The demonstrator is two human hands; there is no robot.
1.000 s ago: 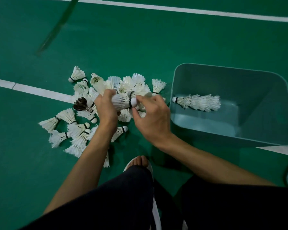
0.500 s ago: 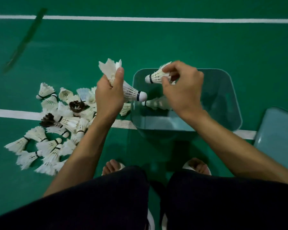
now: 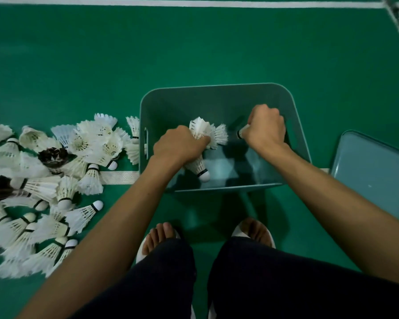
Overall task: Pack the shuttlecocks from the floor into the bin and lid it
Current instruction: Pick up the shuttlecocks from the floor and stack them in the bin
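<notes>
Two loads held low inside the bin (image 3: pixel 217 91): a nested stack of shuttlecocks (image 3: pixel 198 165) gripped in the left hand (image 3: pixel 180 143), cork end toward the near wall, and a single shuttlecock (image 3: pixel 242 132) pinched in the right hand (image 3: pixel 265 128). Lay both flat on the bottom before letting go, sparing the feathers; plenty more waiting in the pile (image 3: pixel 55 180) on the floor (image 3: pixel 194 54).
</notes>
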